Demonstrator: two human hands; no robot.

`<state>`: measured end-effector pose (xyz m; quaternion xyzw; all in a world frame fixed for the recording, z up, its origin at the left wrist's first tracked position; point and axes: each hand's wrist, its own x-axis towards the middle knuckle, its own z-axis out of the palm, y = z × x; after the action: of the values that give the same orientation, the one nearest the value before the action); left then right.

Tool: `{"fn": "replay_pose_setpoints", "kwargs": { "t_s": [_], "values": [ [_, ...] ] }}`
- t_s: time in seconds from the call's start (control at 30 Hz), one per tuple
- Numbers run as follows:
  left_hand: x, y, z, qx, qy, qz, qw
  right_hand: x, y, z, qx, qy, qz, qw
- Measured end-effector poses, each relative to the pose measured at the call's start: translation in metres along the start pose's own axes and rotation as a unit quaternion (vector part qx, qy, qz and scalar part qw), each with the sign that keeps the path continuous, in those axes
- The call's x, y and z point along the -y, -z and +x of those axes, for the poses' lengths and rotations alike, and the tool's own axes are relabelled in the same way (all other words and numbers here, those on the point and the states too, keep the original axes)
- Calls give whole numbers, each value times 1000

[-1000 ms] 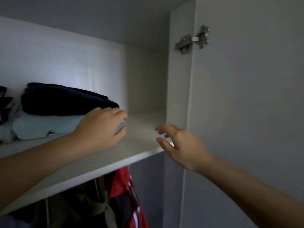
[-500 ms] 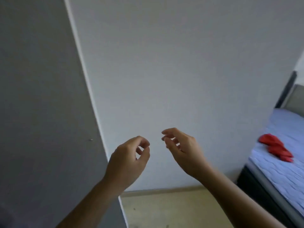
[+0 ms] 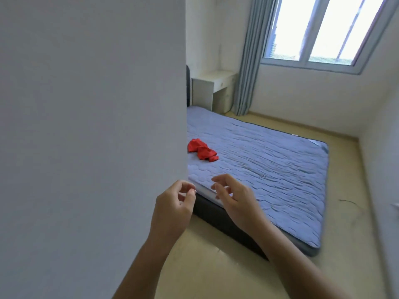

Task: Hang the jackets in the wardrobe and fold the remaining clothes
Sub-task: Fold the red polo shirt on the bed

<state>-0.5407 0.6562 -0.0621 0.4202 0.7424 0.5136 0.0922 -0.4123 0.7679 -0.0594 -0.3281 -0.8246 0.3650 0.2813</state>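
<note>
Loosely curled and holding nothing, the left hand and right hand hover near the quilted mattress, where one crumpled red garment lies unfolded, apparently the only piece left.

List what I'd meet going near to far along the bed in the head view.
left hand and right hand, side by side, both empty → bed near corner → red garment → white desk
</note>
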Motion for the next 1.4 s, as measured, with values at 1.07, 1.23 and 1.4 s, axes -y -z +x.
{"fn": "replay_pose_setpoints", "kwargs": {
  "t_s": [1.07, 1.23, 1.4],
  "values": [
    [243, -439, 557, 212, 222, 189, 933, -466, 4, 559, 162, -258, -164, 938],
    [388, -543, 655, 284, 252, 271, 884, -597, -85, 649, 182, -309, -159, 920],
    [532, -623, 724, 305, 245, 326, 861, -715, -199, 704, 224, -339, -138, 903]
  ]
}}
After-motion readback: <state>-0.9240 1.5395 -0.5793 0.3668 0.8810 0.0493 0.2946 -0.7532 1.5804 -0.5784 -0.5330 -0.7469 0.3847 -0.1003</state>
